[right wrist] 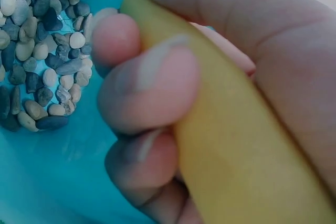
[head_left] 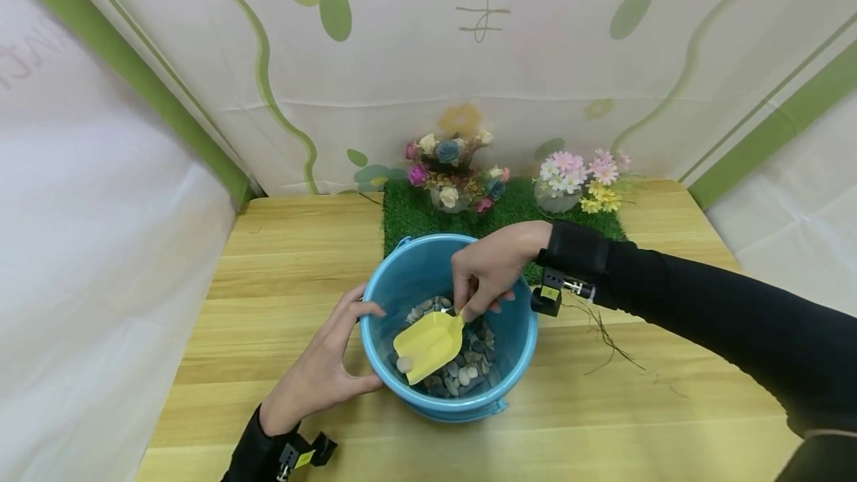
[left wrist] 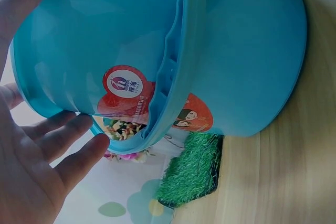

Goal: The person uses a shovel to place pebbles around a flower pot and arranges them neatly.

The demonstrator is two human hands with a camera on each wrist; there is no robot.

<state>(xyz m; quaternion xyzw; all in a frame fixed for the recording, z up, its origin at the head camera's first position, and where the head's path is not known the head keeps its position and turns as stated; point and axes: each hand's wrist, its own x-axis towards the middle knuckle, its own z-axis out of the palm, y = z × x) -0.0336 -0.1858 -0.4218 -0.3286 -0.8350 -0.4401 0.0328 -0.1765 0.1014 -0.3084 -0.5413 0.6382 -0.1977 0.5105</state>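
A blue bucket [head_left: 515, 333] stands on the table, grey and white pebbles [head_left: 469, 374] spread over its bottom. My left hand [head_left: 321, 370] holds the bucket's near left rim, index fingertip over the edge and thumb against the outside. Inside the bucket, a small yellow shovel [head_left: 428, 344] points down to the left, with a pale pebble [head_left: 404, 364] at its front edge. My right hand [head_left: 492, 266] reaches in over the far right rim and grips the shovel's handle [right wrist: 231, 124]. In the right wrist view the fingers wrap round that handle, thumb along it, with pebbles beyond.
Behind the bucket lies a green turf mat [head_left: 408, 222]. On it stand a vase of mixed flowers [head_left: 448, 195] and a vase of pink, white and yellow flowers [head_left: 559, 195]. Thin dry stems [head_left: 605, 337] lie to the right. A printed curtain [head_left: 428, 58] backs the wooden table [head_left: 281, 259].
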